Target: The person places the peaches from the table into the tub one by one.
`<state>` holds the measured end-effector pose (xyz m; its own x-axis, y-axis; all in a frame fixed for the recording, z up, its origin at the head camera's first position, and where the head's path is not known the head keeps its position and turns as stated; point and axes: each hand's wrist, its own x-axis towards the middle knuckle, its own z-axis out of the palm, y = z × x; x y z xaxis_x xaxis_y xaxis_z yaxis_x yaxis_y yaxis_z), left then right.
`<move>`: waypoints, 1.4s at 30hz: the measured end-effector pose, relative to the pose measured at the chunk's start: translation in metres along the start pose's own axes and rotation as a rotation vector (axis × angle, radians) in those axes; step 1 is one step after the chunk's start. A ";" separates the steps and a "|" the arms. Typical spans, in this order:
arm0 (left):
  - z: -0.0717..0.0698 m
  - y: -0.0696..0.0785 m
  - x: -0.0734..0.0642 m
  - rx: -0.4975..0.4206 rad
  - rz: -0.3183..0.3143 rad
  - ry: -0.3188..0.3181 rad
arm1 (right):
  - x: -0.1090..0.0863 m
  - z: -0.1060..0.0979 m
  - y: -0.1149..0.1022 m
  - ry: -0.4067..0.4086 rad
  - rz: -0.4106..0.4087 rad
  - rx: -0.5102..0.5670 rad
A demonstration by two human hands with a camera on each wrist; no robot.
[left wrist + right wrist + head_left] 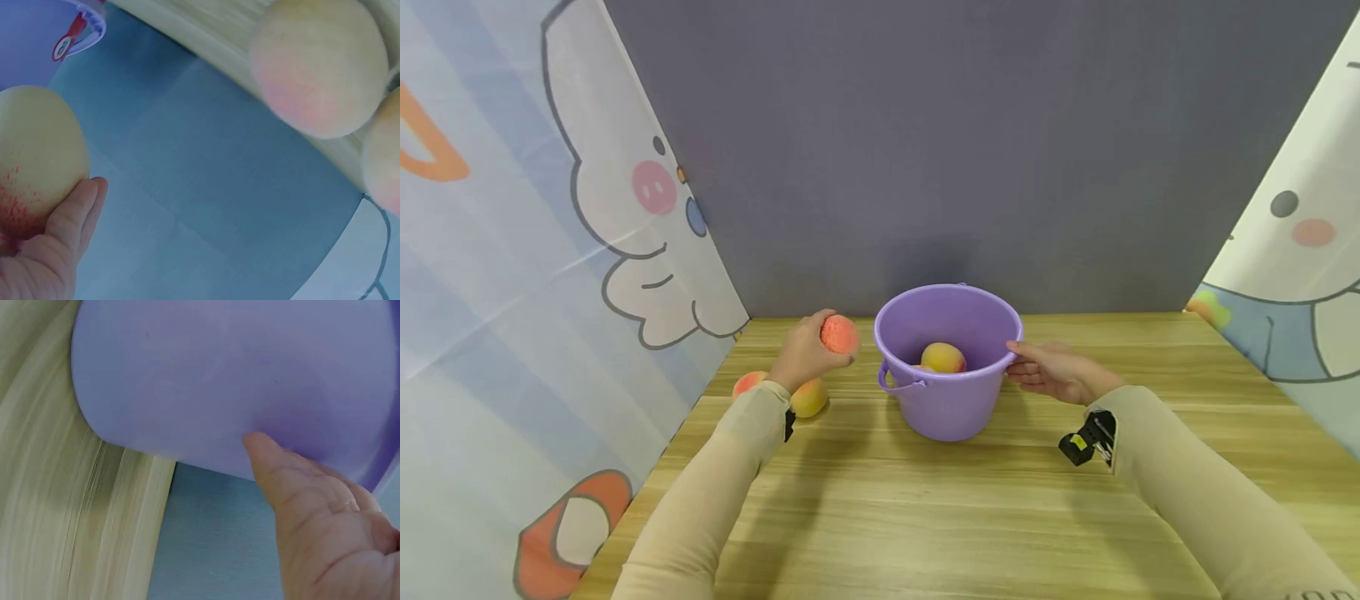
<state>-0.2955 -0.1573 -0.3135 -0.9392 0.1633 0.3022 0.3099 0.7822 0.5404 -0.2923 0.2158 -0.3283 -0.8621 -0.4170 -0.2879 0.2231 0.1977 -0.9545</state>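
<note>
My left hand grips a peach above the table, left of a purple bucket. In the left wrist view this peach shows yellow skin with a red blush, fingers against its side. The bucket stands upright, and inside it a yellow-red peach is visible with part of another beside it. My right hand holds the bucket's right rim, thumb at the edge and fingers against the outer wall. Below the left wrist, two more peaches lie on the table, partly hidden by the arm.
The wood-grain table reaches back to a dark grey wall. Printed cartoon curtains flank it on both sides. The bucket's handle hangs down over its left front.
</note>
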 end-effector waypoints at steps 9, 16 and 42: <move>-0.009 0.012 0.007 -0.014 0.013 0.054 | -0.001 0.002 0.002 -0.001 -0.014 0.002; -0.012 0.023 0.011 -0.019 0.007 0.063 | 0.000 0.005 0.004 0.008 -0.014 0.023; -0.013 0.043 0.018 -0.081 0.036 0.092 | 0.002 0.006 0.005 0.018 -0.027 -0.002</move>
<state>-0.2970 -0.1287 -0.2745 -0.9106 0.1318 0.3917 0.3580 0.7250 0.5883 -0.2902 0.2110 -0.3336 -0.8758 -0.4062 -0.2609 0.1992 0.1883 -0.9617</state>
